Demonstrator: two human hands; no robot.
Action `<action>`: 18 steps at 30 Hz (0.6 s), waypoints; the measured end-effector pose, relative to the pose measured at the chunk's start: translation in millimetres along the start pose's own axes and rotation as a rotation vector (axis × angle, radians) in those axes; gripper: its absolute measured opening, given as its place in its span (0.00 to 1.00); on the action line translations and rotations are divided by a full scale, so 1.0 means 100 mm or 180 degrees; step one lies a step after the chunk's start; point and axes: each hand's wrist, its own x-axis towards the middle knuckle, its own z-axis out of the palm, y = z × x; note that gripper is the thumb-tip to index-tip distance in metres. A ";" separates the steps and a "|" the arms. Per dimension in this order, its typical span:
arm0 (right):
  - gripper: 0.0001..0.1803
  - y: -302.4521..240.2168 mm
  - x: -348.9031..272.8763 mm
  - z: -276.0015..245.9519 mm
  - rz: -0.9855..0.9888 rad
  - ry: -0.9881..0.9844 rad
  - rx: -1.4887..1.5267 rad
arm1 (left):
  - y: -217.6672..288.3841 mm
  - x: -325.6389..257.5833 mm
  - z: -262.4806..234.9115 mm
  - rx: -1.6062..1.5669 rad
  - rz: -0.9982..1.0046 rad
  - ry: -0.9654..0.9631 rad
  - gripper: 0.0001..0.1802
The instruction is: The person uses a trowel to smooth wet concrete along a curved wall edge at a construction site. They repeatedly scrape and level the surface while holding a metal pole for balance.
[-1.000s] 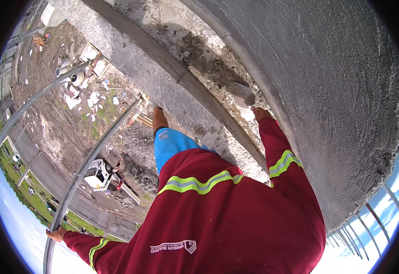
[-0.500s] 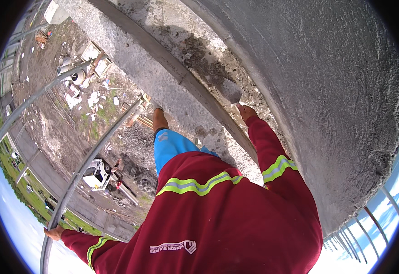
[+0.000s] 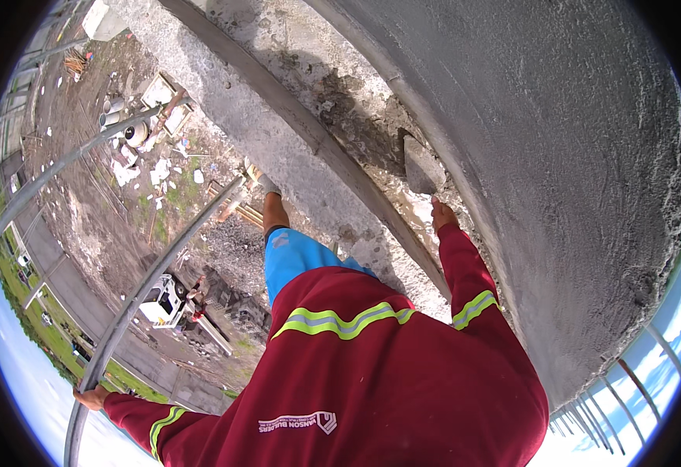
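My right hand (image 3: 444, 215) is closed round the handle of a trowel (image 3: 423, 166). The trowel's grey blade rests over rough mortar and debris on the ledge (image 3: 340, 101), close to the foot of a freshly plastered grey wall (image 3: 543, 148). Most of the handle is hidden in my fingers. Out at the lower left, my left hand (image 3: 91, 396) is wrapped round a grey metal pipe (image 3: 130, 311). I wear a dark red long-sleeved top with reflective bands.
A long board or raised edge (image 3: 309, 136) runs along the ledge beside my right arm. Left of my leg the ledge drops to ground far below, with a white vehicle (image 3: 166, 301), a concrete mixer (image 3: 135, 135) and scattered debris. Bare rods (image 3: 640, 389) rise beyond the wall.
My right hand and the trowel have shifted right, toward the wall's foot, and the blade has turned to point more away from me. My left hand keeps its hold on the pipe.
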 end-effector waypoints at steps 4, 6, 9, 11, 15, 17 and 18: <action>0.34 -0.42 0.46 0.15 -0.0308 -0.0063 -0.0478 | -0.06 0.16 -0.09 0.0652 0.0459 0.0041 0.16; 0.38 -0.75 0.65 0.40 -0.0357 -0.0084 -0.0378 | -0.11 0.32 -0.16 0.0213 0.0369 -0.0171 0.18; 0.36 -0.95 0.62 0.51 -0.0860 0.0568 -0.1228 | -0.25 0.48 -0.16 0.0946 0.0876 -0.0346 0.16; 0.33 -0.98 0.44 0.45 -0.0955 0.0704 -0.1429 | -0.24 0.49 -0.13 0.0632 0.0722 -0.0292 0.14; 0.31 -1.00 0.00 0.27 -0.1339 0.0529 -0.1733 | -0.11 0.20 -0.07 0.0572 0.0340 -0.0363 0.13; 0.31 -0.97 -0.19 0.22 -0.1472 0.0393 -0.1450 | -0.04 0.02 -0.04 0.0594 0.0603 -0.0326 0.13; 0.32 -0.91 -0.26 0.15 -0.1370 0.0251 -0.1240 | -0.02 -0.06 -0.05 0.0886 0.0789 -0.0371 0.13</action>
